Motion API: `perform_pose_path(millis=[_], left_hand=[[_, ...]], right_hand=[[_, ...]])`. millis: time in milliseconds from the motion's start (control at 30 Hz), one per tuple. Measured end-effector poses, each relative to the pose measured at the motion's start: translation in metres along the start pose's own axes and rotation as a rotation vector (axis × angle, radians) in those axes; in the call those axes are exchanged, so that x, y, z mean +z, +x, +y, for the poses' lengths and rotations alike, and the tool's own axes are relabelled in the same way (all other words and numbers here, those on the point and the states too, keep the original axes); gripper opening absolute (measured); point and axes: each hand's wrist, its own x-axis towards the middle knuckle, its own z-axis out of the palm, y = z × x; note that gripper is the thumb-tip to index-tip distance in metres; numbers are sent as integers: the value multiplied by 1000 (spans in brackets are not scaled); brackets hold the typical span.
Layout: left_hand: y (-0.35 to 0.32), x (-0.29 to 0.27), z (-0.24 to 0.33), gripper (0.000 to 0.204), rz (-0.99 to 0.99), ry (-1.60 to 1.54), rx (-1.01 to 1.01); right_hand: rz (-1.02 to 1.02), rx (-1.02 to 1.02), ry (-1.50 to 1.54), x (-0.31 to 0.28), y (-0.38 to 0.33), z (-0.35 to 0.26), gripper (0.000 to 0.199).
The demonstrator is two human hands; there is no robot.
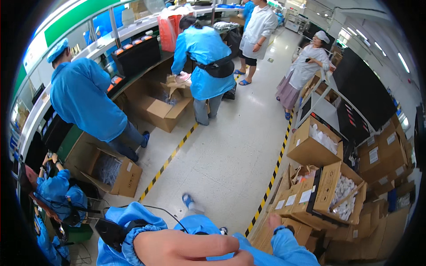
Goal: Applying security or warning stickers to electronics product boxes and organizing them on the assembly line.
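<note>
Close to the camera, my left hand [191,246] reaches across the lower edge, its fingers loosely bent and a gap showing between them. Nothing can be seen in it; part of the hand lies below the frame. A black strap or device [113,235] sits at the wrist of its blue sleeve. Lower right, my right hand [274,220] is beside the stacked cardboard boxes [290,199]; whether it touches them I cannot tell, and its fingers are mostly hidden. The nearest open carton [326,188] holds many small white pieces [344,197].
Yellow-black floor tape [171,153] borders the pale aisle [226,146]. People in blue smocks [91,95] work along the left bench, by open cartons [162,108]. A person in white [304,66] stands near a metal rack [330,86]. More cartons [384,153] pile up at right.
</note>
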Motion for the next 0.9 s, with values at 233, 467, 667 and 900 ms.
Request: perform_pose_path(millis=[233, 467, 667, 900], left_hand=[[-41, -79, -138, 11, -315, -139, -361], [-226, -76, -236, 4, -35, -248, -1528], [-333, -59, -261, 7, 244, -677, -2222], [-364, -14, -335, 12, -47, -642, -2107]], right_hand=[[-263, 95, 273, 97, 56, -147, 22], [-324, -61, -463, 156, 7, -181, 32], [-232, 111, -483, 158, 31, -194, 36], [-278, 30, -412, 182, 121, -246, 35]])
